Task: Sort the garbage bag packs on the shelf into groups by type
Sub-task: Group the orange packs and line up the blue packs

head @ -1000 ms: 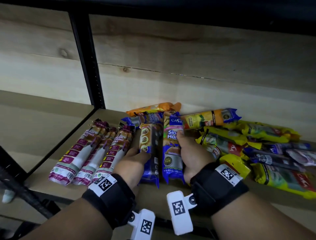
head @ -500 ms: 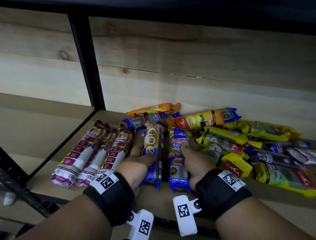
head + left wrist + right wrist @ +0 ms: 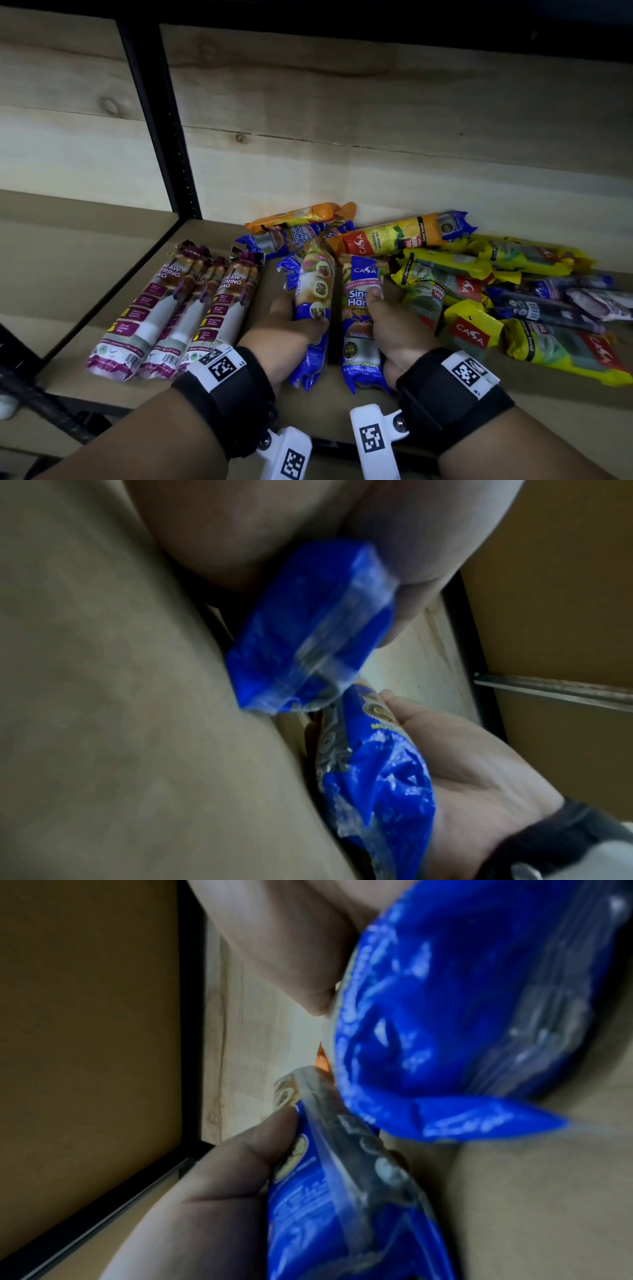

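On the wooden shelf (image 3: pixel 342 411) my left hand (image 3: pixel 294 325) grips a blue garbage bag pack (image 3: pixel 313 294) with round pictures, its near end blurred in the left wrist view (image 3: pixel 308 631). Just to its right, my right hand (image 3: pixel 383 308) grips a blue "Single Handle" pack (image 3: pixel 359 342), which looms large in the right wrist view (image 3: pixel 445 1015). The two packs lie side by side, lengthwise. Three maroon draw string packs (image 3: pixel 171 308) sit in a row to the left. A mixed pile of yellow (image 3: pixel 548 349), orange (image 3: pixel 394 238) and dark packs (image 3: pixel 541 308) lies to the right.
A black upright post (image 3: pixel 164 137) divides this bay from the one on the left. The wood-panelled back wall (image 3: pixel 376 120) stands close behind the pile. The shelf's front edge runs just under my wrists.
Both hands keep hold of their blue packs and have drawn them a little away from the pile at the back, toward the shelf's front. The left pack now tilts slightly.
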